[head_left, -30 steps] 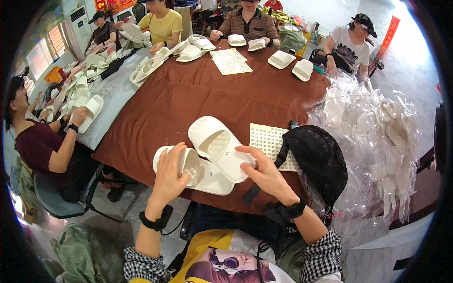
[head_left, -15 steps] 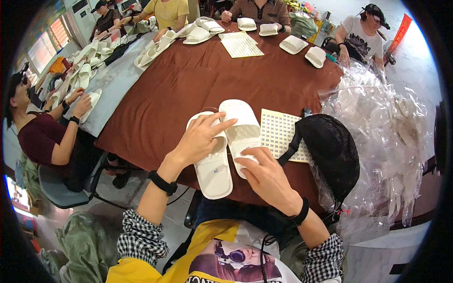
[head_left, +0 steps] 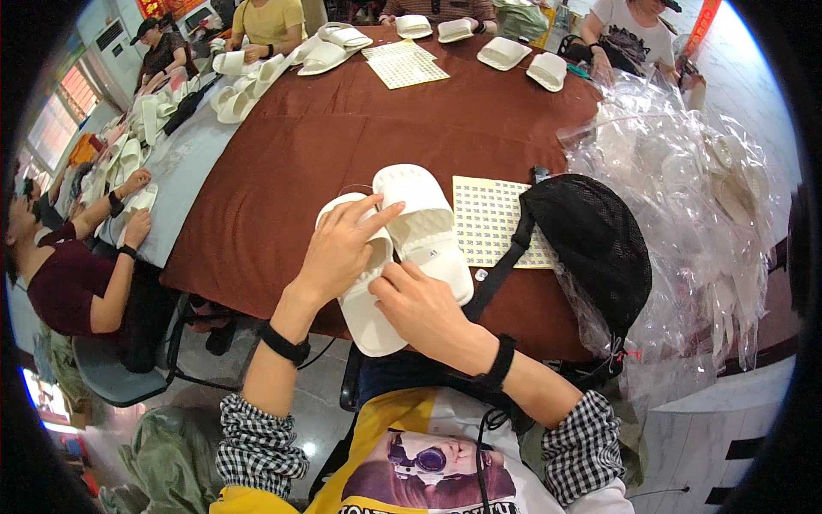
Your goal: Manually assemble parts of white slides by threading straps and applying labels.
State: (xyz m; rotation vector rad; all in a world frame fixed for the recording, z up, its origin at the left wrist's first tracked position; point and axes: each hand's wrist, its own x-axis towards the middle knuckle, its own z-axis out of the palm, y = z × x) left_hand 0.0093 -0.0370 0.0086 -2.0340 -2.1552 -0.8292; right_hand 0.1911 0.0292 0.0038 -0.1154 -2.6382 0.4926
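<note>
A pair of white slippers lies at the table's near edge. My left hand (head_left: 338, 253) grips the left slipper (head_left: 368, 327) across its strap, its thumb hidden, while two spread fingers reach onto the right slipper's strap. The right slipper (head_left: 449, 274) overlaps beside it and bears a small printed mark (head_left: 434, 253) on its insole. With fingers curled together, my right hand (head_left: 419, 300) presses on the left slipper's insole below the strap. Whatever its fingertips hold, if anything, is hidden. A yellow-edged sticker sheet (head_left: 490, 218) lies to the right of the slippers.
A black mesh cap (head_left: 591, 248) overlaps the sheet, its strap near a tiny loose sticker (head_left: 481, 275). Clear plastic bags (head_left: 668, 197) heap up on the right. More sticker sheets (head_left: 402, 64) and slippers (head_left: 503, 53) lie on the brown cloth (head_left: 282, 197). Co-workers sit around.
My right hand has moved left from the right slipper onto the left slipper, covering its printed mark. The right slipper's insole mark now shows. The whole view has shifted slightly.
</note>
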